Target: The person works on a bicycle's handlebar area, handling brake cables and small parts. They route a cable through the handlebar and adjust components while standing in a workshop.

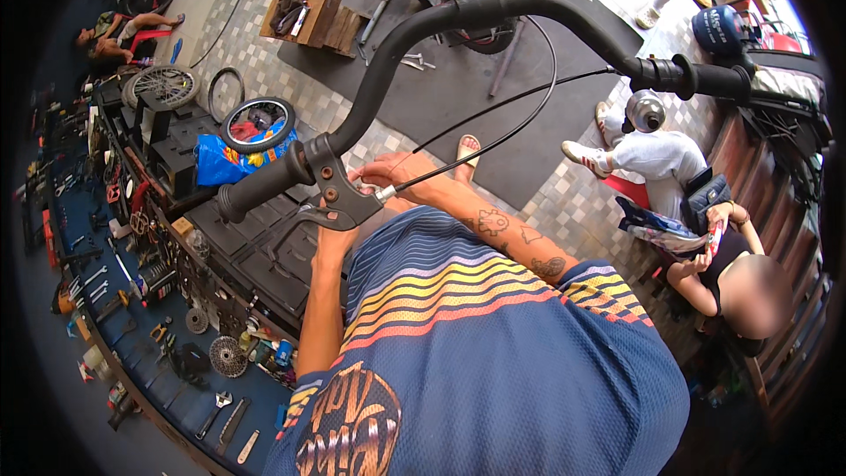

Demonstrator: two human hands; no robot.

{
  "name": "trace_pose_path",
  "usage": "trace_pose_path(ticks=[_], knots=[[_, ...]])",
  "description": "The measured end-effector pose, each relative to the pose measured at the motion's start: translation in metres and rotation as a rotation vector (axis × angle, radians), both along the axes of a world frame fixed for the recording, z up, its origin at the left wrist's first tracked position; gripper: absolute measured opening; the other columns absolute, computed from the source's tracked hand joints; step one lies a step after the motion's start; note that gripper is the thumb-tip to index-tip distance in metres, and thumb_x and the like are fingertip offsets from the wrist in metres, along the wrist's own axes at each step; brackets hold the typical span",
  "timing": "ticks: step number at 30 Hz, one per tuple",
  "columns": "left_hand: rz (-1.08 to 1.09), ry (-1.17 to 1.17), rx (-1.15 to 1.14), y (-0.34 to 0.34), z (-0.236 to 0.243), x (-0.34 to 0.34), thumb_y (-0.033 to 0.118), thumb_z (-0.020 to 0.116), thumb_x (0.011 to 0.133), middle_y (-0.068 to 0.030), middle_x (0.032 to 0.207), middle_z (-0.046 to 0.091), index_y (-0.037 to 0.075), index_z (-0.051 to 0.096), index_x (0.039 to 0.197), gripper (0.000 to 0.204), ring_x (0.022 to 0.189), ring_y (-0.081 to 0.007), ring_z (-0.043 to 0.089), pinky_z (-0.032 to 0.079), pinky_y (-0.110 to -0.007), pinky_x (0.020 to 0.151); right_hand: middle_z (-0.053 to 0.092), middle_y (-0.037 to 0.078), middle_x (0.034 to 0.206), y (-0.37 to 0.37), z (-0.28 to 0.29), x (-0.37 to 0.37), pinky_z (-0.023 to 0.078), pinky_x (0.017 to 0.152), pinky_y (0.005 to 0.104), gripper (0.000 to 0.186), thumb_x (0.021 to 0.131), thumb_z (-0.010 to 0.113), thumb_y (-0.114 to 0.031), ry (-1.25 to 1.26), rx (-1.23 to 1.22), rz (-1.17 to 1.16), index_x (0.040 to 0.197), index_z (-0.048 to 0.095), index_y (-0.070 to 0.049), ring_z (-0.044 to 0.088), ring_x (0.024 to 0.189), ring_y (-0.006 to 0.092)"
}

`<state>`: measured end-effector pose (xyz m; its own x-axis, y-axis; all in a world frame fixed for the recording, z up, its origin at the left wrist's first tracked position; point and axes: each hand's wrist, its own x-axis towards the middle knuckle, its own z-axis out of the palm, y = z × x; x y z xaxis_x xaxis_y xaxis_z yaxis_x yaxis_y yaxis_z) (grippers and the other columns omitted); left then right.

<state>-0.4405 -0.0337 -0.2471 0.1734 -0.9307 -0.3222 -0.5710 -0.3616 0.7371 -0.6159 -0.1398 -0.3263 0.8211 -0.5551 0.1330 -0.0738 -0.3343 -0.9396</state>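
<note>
A black bicycle handlebar (385, 60) curves across the upper view, with a dark grip (263, 189) on its left end. Next to that grip a black brake lever (345, 198) is clamped, and a black cable (480, 152) leaves it through a silver barrel adjuster (385, 195). My right hand (407, 174) is just beyond the lever bracket, its fingertips pinched together at the bracket's side; what is between them is too small to make out. Below the lever is my left hand (337, 240), its fingers mostly hidden behind it.
Left of me runs a dark tool bench (141, 361) with wrenches, sprockets and loose parts. A wheel (257, 125) lies on a blue bag. A wooden box (300, 16) stands on the tiled floor. At right a seated person (705, 238) is close to wooden steps (753, 176).
</note>
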Motion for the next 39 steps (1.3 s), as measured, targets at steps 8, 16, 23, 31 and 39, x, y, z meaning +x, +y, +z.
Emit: trace_pose_path(ticks=[8, 16, 23, 31, 39], knots=[[0.527, 0.684, -0.039, -0.05, -0.002, 0.007, 0.026, 0.067, 0.103, 0.0057, 0.074, 0.049, 0.002, 0.071, 0.111, 0.026, 0.065, -0.0025, 0.048, 0.035, -0.021, 0.054, 0.072, 0.007, 0.1, -0.027, 0.01, -0.015, 0.057, 0.078, 0.0404, 0.018, 0.097, 0.061, -0.017, -0.015, -0.13, -0.001, 0.113, 0.07, -0.017, 0.072, 0.094, 0.0291], [0.868, 0.987, -0.428, -0.039, 0.032, 0.112, 0.024, 0.063, 0.105, -0.0013, 0.079, 0.063, 0.004, 0.066, 0.112, 0.022, 0.049, -0.0071, 0.046, 0.029, -0.021, 0.04, 0.071, 0.004, 0.093, -0.057, -0.034, -0.113, 0.058, 0.074, 0.038, 0.029, 0.095, 0.063, -0.011, 0.202, -0.299, -0.538, 0.122, 0.072, -0.015, 0.071, 0.089, 0.0255], [0.897, 1.158, -0.361, -0.032, 0.017, 0.112, 0.031, 0.059, 0.109, -0.0055, 0.09, 0.071, 0.004, 0.067, 0.118, 0.03, 0.047, -0.0065, 0.043, 0.027, -0.021, 0.04, 0.074, 0.009, 0.105, -0.093, -0.055, -0.147, 0.056, 0.082, 0.0438, 0.022, 0.091, 0.067, -0.015, 0.875, -0.465, -0.95, 0.111, 0.076, -0.015, 0.07, 0.091, 0.0295], [0.431, 0.594, -0.281, -0.06, -0.048, 0.022, 0.017, 0.068, 0.1, -0.0121, 0.107, 0.074, 0.003, 0.069, 0.122, 0.026, 0.069, -0.0109, 0.066, 0.045, -0.021, 0.053, 0.065, 0.01, 0.114, -0.072, -0.001, -0.048, 0.059, 0.079, 0.0376, 0.05, 0.088, 0.082, -0.025, 0.011, -0.03, -0.348, 0.136, 0.069, -0.023, 0.07, 0.089, 0.0279], [0.722, 0.692, -0.371, -0.064, -0.014, 0.028, 0.019, 0.068, 0.099, -0.0122, 0.109, 0.074, 0.002, 0.072, 0.122, 0.028, 0.084, -0.0197, 0.071, 0.058, -0.029, 0.077, 0.065, 0.008, 0.092, -0.077, -0.018, -0.053, 0.057, 0.07, 0.0414, 0.01, 0.092, 0.072, -0.012, 0.08, -0.331, -0.355, 0.103, 0.073, -0.011, 0.068, 0.083, 0.0293]])
